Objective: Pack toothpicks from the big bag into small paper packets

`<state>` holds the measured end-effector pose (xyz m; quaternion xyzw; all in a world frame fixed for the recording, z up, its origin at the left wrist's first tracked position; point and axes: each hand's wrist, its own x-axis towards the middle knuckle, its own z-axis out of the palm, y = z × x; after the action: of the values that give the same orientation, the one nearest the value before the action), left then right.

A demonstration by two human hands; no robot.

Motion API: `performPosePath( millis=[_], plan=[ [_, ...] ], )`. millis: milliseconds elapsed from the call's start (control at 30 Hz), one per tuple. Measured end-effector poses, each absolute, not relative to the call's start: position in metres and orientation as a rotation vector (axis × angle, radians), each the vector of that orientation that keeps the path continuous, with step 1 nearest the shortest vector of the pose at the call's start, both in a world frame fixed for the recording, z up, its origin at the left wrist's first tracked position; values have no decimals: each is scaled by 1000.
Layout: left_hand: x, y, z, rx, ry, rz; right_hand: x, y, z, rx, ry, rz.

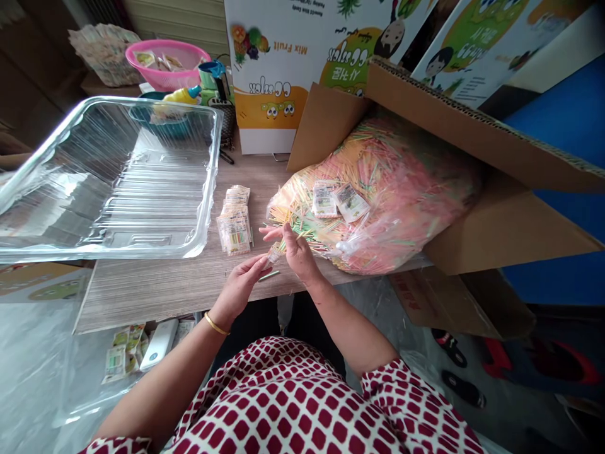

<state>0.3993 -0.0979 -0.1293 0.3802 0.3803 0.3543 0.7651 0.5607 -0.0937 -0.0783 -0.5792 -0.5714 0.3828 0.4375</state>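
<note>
On the wooden table (155, 296), a cardboard box (510, 227) holds a big clear bag of colored sticks (392, 195), and by a stack of packets (234, 221), the half-open left hand (241, 290) and right hand (293, 249) pinch a small clear packet (275, 253).

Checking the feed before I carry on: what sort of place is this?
Probably a small packing workshop for sweets: a large plastic bag of coloured sticks in a cardboard carton, a printed "Mix Fruit" box, and stacked small packets on the table.
</note>
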Motion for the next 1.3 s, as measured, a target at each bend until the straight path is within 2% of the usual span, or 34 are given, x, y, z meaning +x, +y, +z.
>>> performPosePath(
  millis=[267, 467, 600, 700, 900, 1133, 1300],
  plan=[
    [400, -95, -122, 674, 770, 749, 571, -97, -76, -1054, -1219, 1339],
    [397, -95, -118, 504, 735, 641, 579, -96, -76, -1180, -1408, 1324],
    [395, -96, -117, 442, 683, 600, 580, -92, -86, -1037, -1109, 1479],
    [395, -97, -118, 467, 626, 596, 581, -91, -92, -1034, -1015, 1388],
    [396, -96, -120, 419, 626, 626, 586, -95, -93, -1160, -1173, 1149],
    [395, -98, -116, 474, 537, 619, 586, -108, -77, -1028, -1211, 1470],
    [395, -100, -113, 497, 559, 596, 590, -103, -69, -1051, -1330, 1439]
  ],
)
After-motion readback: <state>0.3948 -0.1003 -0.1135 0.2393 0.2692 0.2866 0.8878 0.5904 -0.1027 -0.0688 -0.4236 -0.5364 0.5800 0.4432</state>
